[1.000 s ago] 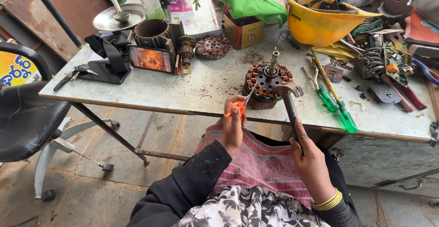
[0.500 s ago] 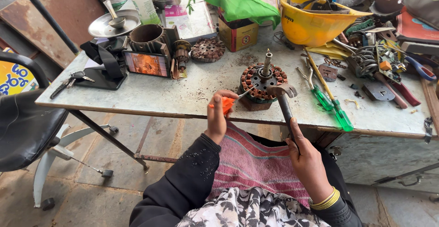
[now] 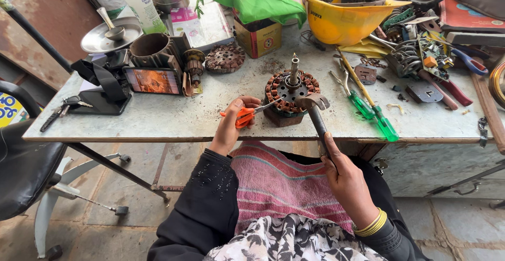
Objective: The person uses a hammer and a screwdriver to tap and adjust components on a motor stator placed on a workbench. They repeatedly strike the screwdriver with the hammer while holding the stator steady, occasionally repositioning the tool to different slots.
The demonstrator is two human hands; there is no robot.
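A round motor stator [image 3: 290, 89] with copper windings and an upright shaft stands near the front edge of the worktable [image 3: 173, 121]. My left hand [image 3: 230, 124] grips orange-handled scissors [image 3: 247, 114] whose blades point right and reach the stator's windings. My right hand [image 3: 346, 177], below the table edge, holds the handle of a hammer [image 3: 314, 111]; its metal head rests against the stator's right side.
Two green-handled screwdrivers [image 3: 374, 114] lie right of the stator. A yellow hard hat [image 3: 347, 16], a green cloth [image 3: 252, 0], a small carton, motor parts, pliers and a phone on a stand [image 3: 152, 80] crowd the table. A black office chair [image 3: 26, 171] stands left.
My left hand moved up to the table edge and brought the scissors' blades to the stator windings. The hammer head stays against the stator.
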